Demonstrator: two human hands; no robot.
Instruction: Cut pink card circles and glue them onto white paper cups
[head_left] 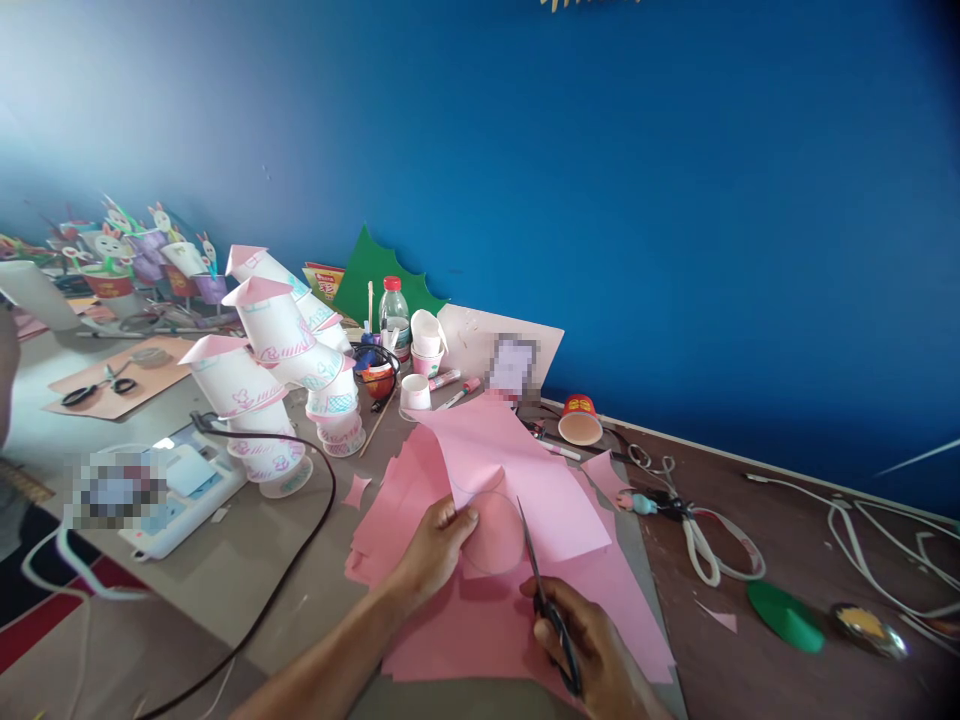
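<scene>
My left hand [435, 545] pinches a pink paper sheet [517, 470] at its lower edge, where a circle is drawn and partly cut. My right hand [592, 650] grips black scissors [541, 590], blades pointing up along the right side of the circle. More pink sheets [480, 620] lie stacked underneath on the table. Both hands are closed on what they hold.
Towers of decorated paper cups [274, 380] stand left of the paper. Behind are a water bottle [394, 315], small cups [415, 392], markers and a red cup [580, 420] lying on its side. A black cable [300, 560] crosses the table. A green cone [784, 615] and white cords [705, 545] lie right.
</scene>
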